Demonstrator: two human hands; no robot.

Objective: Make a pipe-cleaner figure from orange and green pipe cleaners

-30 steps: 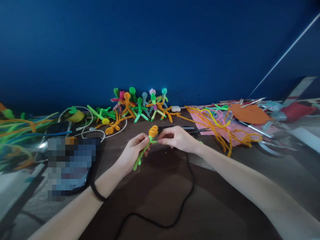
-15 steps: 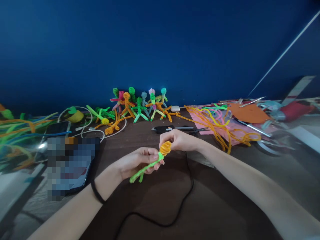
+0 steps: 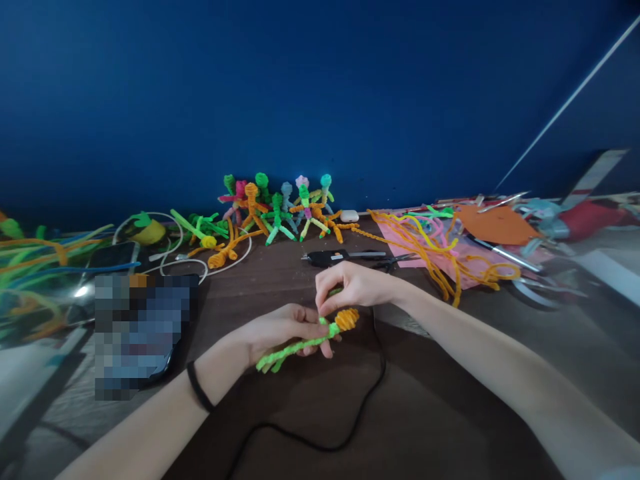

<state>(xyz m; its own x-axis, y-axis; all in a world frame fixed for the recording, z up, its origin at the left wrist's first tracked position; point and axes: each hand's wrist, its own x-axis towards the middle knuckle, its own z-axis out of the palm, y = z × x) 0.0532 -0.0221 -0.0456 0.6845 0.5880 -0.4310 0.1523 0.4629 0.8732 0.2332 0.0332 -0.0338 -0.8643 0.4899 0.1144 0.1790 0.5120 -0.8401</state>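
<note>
My left hand (image 3: pixel 281 331) is closed around a pipe-cleaner figure with an orange coiled head (image 3: pixel 347 319) and a bright green body (image 3: pixel 295 349). Its green limbs point down to the left, past my palm. Just above the figure's neck, my right hand (image 3: pixel 353 287) pinches a green pipe-cleaner strand (image 3: pixel 323 321) between thumb and forefinger; a bit of green also shows between the fingers. The rest of that strand is hidden by the hand.
Several finished pipe-cleaner figures (image 3: pixel 278 217) stand by the blue wall. Beyond my right hand lies a black hot glue gun (image 3: pixel 325 258), its cord (image 3: pixel 367 407) curving forward. Loose orange pipe cleaners (image 3: pixel 430 253) are at right, a phone (image 3: pixel 150 333) at left.
The figure's head has tilted and shifted right and slightly down. My right hand has left the orange head and now pinches a green strand near the neck.
</note>
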